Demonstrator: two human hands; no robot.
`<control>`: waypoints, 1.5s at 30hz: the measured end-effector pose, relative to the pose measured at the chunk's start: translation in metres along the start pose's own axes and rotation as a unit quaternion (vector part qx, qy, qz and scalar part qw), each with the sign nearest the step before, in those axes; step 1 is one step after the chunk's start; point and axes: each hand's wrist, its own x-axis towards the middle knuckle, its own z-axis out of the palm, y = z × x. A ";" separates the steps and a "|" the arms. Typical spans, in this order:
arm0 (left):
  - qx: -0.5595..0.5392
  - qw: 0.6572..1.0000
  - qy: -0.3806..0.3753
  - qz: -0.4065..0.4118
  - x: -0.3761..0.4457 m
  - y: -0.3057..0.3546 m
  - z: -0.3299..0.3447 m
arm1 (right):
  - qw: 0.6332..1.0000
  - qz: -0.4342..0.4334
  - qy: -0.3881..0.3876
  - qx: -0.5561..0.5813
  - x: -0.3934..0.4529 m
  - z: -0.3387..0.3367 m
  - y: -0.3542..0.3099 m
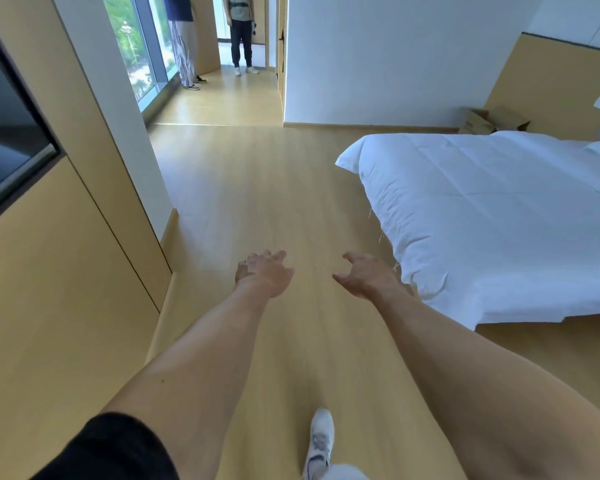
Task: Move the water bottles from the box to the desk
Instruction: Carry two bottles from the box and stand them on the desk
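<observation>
Both arms stretch forward over the wood floor; left hand and right hand have fingers spread loosely, holding nothing. Cardboard box sits far right on the floor behind the white bed, flaps up; bottles can't be seen. Two people stand far left by the window; one white shoe near bottom.

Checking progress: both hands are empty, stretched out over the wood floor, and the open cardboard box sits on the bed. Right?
Not quite. The head view shows the cardboard box on the floor behind the bed, against the wall. The left hand and right hand are empty, over the wood floor.
</observation>
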 end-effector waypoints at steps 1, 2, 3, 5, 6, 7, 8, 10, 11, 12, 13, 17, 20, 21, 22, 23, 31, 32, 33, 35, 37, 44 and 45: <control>0.000 1.000 0.002 -0.005 0.015 -0.003 -0.005 | 1.000 -0.002 -0.004 0.004 0.020 0.001 -0.004; -0.001 1.000 0.001 -0.011 0.031 -0.006 -0.009 | 1.000 -0.005 -0.008 0.010 0.040 0.001 -0.007; -0.002 1.000 0.000 -0.016 0.047 -0.008 -0.014 | 1.000 -0.009 -0.012 0.016 0.061 0.002 -0.011; 0.000 1.000 -0.001 -0.028 0.082 -0.012 -0.023 | 1.000 -0.020 -0.019 0.014 0.105 0.000 -0.019; 0.002 0.999 -0.003 -0.035 0.100 -0.014 -0.028 | 0.999 -0.025 -0.025 0.010 0.127 -0.002 -0.023; 0.005 0.999 -0.004 -0.043 0.119 -0.016 -0.035 | 0.999 -0.029 -0.032 0.008 0.150 -0.006 -0.027; 0.006 0.999 -0.006 -0.051 0.139 -0.017 -0.043 | 0.999 -0.034 -0.037 0.007 0.172 -0.011 -0.032; 0.010 0.997 -0.010 -0.070 0.178 -0.018 -0.058 | 0.998 -0.041 -0.043 0.003 0.215 -0.021 -0.040; 0.013 0.997 -0.012 -0.078 0.197 -0.018 -0.066 | 0.998 -0.044 -0.047 0.001 0.235 -0.027 -0.043; 0.015 0.996 -0.013 -0.085 0.216 -0.018 -0.074 | 0.998 -0.047 -0.049 0.002 0.256 -0.034 -0.045; 0.015 0.996 -0.012 -0.089 0.233 -0.017 -0.081 | 0.998 -0.049 -0.051 0.004 0.275 -0.040 -0.048; 0.011 0.996 -0.003 -0.091 0.294 -0.009 -0.103 | 0.996 -0.063 -0.057 0.005 0.342 -0.061 -0.059; 0.019 0.996 -0.003 -0.087 0.335 -0.005 -0.111 | 0.996 -0.066 -0.064 0.008 0.382 -0.066 -0.068; 0.021 0.996 -0.005 -0.086 0.350 -0.004 -0.114 | 0.996 -0.066 -0.065 0.010 0.396 -0.067 -0.071; 0.022 0.996 -0.007 -0.083 0.365 -0.004 -0.115 | 0.996 -0.067 -0.065 0.011 0.409 -0.069 -0.073; 0.023 0.997 -0.009 -0.078 0.381 -0.003 -0.117 | 0.996 -0.068 -0.065 0.010 0.422 -0.070 -0.075; 0.013 0.999 -0.019 -0.033 0.528 0.000 -0.132 | 0.998 -0.026 -0.049 0.017 0.544 -0.088 -0.079; 0.010 1.000 -0.019 -0.023 0.549 0.001 -0.137 | 0.999 -0.019 -0.042 0.018 0.562 -0.092 -0.082; 0.008 1.000 -0.018 -0.012 0.570 0.000 -0.142 | 0.999 -0.011 -0.035 0.020 0.581 -0.098 -0.086; 0.003 1.000 -0.019 0.010 0.613 -0.002 -0.156 | 0.999 0.001 -0.024 0.024 0.617 -0.109 -0.100; 0.002 1.000 -0.018 0.025 0.655 -0.006 -0.174 | 0.999 0.010 -0.019 0.027 0.653 -0.121 -0.119; -0.009 0.999 -0.020 0.044 0.782 -0.028 -0.232 | 0.998 0.024 -0.008 0.050 0.760 -0.144 -0.171; -0.011 0.999 -0.019 0.048 0.796 -0.028 -0.235 | 0.998 0.027 -0.008 0.049 0.773 -0.146 -0.175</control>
